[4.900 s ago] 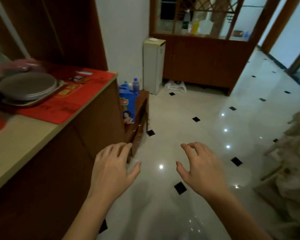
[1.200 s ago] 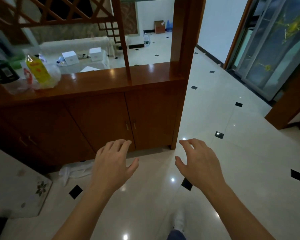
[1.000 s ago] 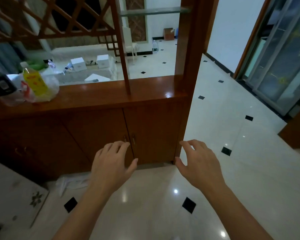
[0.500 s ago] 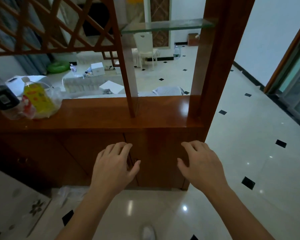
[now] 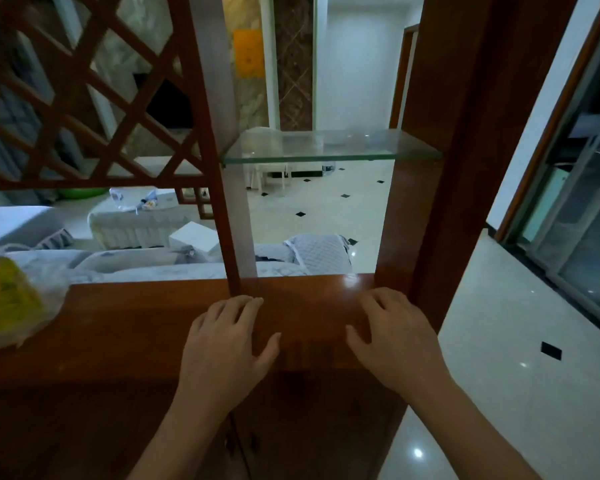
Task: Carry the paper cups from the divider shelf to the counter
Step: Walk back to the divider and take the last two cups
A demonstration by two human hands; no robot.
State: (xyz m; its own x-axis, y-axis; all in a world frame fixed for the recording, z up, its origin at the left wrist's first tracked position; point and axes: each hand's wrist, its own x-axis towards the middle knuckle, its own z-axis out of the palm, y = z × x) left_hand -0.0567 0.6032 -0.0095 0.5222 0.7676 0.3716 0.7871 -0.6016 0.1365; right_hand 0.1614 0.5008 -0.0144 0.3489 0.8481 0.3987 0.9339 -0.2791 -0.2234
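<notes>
1. Step in hand: the approach to the divider (image 5: 451, 168). Both hands are out in front over its wooden ledge (image 5: 146, 306), and nothing is picked up yet.
2. The left hand (image 5: 226, 348) is empty, palm down, fingers loosely spread. The right hand (image 5: 392, 337) is the same: empty, fingers apart and slightly curled.
3. The cups cannot be seen. The glass shelf (image 5: 326, 148) above the hands looks bare, and the ledge below it shows only wood in that bay.
4. At the far left of the ledge lies a plastic bag (image 5: 21, 299) with something yellow in it; whether it holds cups I cannot tell.
5. Next move, as I judge it: look higher or along the ledge to find the cups, then reach for them with fingers wide enough to go round the stack.
</notes>
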